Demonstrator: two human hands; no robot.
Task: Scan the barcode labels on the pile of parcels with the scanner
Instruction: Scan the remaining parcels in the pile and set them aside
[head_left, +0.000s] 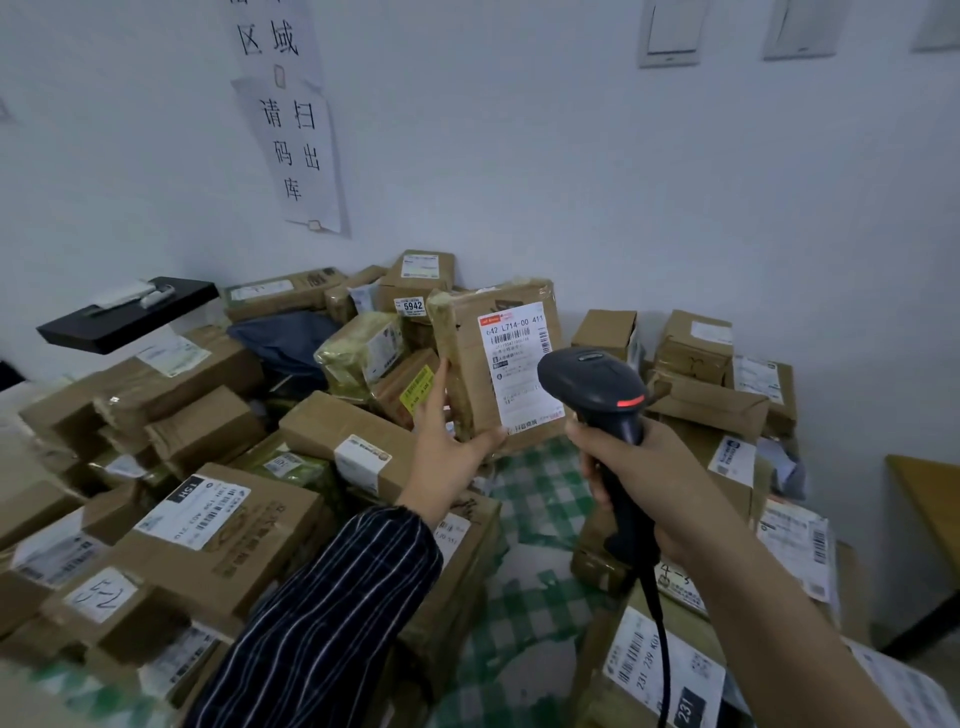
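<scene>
**Left hand.** The fingers (441, 376) are straight and pressed together, laid up the left side of a brown taped cardboard parcel (519, 297). The thumb crosses the lower front edge, so the parcel is pinched between thumb and fingers. The left hand (447, 436) holds this parcel upright with a slight tilt. Its white printed barcode label (519, 364) faces the camera. The forearm wears a dark sleeve with thin pale stripes (337, 597).

**Right hand.** The fingers (597, 467) are curled round the handle of a black handheld barcode scanner (592, 382), which the right hand (654, 473) grips firmly. The scanner head sits at the lower right corner of the held parcel and overlaps the label edge in this view. Whether they touch cannot be determined. A red indicator strip (631, 401) glows on the head. A black cable (657, 623) runs down from the handle base and out of the bottom of the view.

**Surroundings, referenced to the held parcel.**
- Left and below: a pile of brown cardboard parcels (208, 519), most with white labels.
- Behind: more boxes against the white wall, one with a small sticker reading 5942 (413, 305).
- Right: more labelled boxes (696, 343).
- Directly below: green-and-white checked cloth (535, 519) showing between the boxes.
- Behind left: a dark blue soft bag (285, 338), and beyond it a flat black tray (130, 317).
- Above left: white paper notices (296, 145) taped to the wall.
- Far right: the corner of a yellowish wooden worktop (930, 499).
</scene>
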